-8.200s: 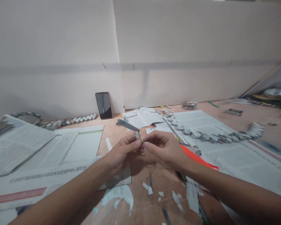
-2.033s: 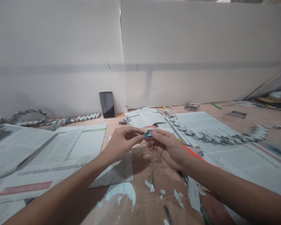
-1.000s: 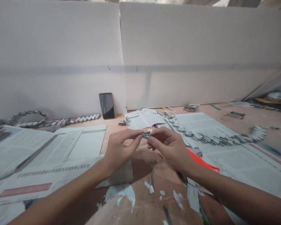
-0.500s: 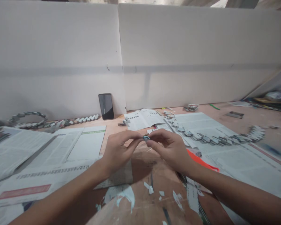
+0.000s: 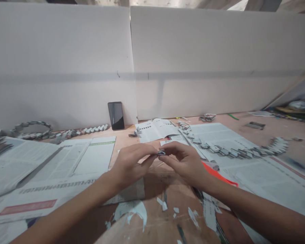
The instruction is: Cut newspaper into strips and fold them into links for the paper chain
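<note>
Between the fingertips of both hands is a small folded paper piece, grey-white with a loop-like opening facing me. My left hand pinches its left side with thumb and forefinger. From the right, my right hand grips it the same way, the fingertips of the two hands nearly meeting. Beyond the hands lies an open booklet with printed pages. A chain of folded paper links curves across newspaper to the right. Small paper scraps lie on the table below the hands.
A phone leans against the white board at the back. Newspapers cover the left side, with another paper chain behind them. A red-orange strip lies beside my right forearm. Assorted items sit far right.
Both hands, still pinching the paper piece, have shifted slightly right and down. The piece has turned a little, and its folded opening shows differently.
</note>
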A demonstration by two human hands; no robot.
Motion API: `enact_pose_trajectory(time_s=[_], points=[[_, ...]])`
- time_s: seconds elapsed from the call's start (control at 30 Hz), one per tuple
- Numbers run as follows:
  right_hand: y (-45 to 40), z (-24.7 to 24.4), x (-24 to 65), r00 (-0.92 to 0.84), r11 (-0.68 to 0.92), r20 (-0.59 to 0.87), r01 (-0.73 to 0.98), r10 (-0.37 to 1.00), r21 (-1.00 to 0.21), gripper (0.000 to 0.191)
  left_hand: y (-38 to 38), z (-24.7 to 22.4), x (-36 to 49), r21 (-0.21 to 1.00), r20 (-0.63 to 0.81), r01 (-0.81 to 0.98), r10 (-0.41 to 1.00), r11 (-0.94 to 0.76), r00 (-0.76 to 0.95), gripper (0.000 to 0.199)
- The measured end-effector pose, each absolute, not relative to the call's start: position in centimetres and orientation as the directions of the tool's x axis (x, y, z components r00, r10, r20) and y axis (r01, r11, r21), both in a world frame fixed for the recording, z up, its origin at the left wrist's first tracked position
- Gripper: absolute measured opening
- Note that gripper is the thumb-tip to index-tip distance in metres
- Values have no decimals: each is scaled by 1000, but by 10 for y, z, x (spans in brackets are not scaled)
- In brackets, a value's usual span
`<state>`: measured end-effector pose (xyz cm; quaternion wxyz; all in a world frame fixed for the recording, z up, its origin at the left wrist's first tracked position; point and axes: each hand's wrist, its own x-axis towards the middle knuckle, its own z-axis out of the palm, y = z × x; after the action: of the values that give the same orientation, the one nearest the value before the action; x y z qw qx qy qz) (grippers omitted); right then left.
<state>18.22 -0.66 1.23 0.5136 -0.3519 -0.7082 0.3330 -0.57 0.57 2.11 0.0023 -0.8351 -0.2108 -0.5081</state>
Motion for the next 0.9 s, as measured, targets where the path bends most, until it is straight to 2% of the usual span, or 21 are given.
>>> enact_pose_trajectory(time_s=[0.13,0.3,0.4,0.6,0.77,0.9], points=[[-7,12,185,-215,578,540,201,814,-791,9,0,27,-1,390,783,373,516,-842,347,10],[-6,10,186,-213,581,543,220,812,-783,7,-1,36,1,700,545,353,784,-621,299,4],[-4,11,186,-213,558,518,231,829,-797,7,-1,39,1,793,424,330,853,-512,305,5],[-2,14,186,-202,479,444,186,873,-858,5,-3,42,2,794,375,393,883,-464,284,6],[0,10,187,-235,409,380,89,895,-908,7,-3,42,-2,724,448,418,835,-548,319,6],[0,9,189,-293,421,374,118,880,-899,9,-3,42,-4,676,493,448,811,-585,314,7]])
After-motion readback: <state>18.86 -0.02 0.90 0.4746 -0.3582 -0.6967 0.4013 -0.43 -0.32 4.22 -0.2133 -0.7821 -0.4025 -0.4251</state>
